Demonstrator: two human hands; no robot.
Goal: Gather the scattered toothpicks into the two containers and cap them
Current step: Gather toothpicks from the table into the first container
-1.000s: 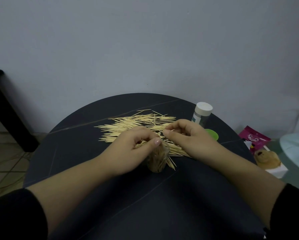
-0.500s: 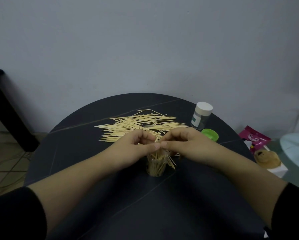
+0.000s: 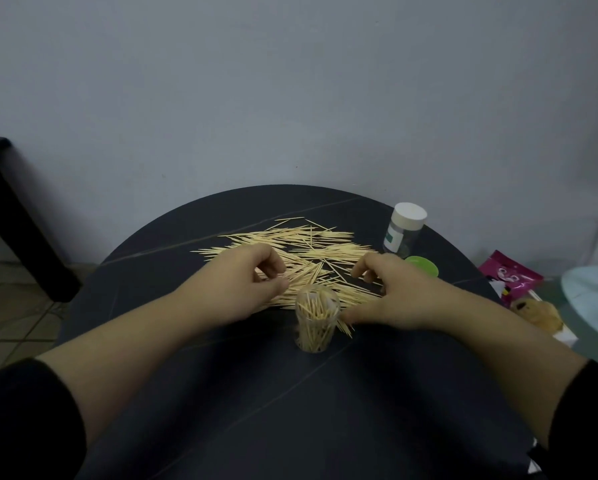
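Toothpicks, L hand, R hand curled over them, grip unclear, jar label illegible

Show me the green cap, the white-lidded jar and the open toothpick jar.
green cap (image 3: pixel 423 266), head view, its centre.
white-lidded jar (image 3: pixel 403 239), head view, clear body.
open toothpick jar (image 3: pixel 317 322), head view, side wall.

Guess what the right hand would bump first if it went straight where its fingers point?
Most likely the scattered toothpicks: the right hand points forward and left, just above that pile on the table. Its exact height over them is unclear.
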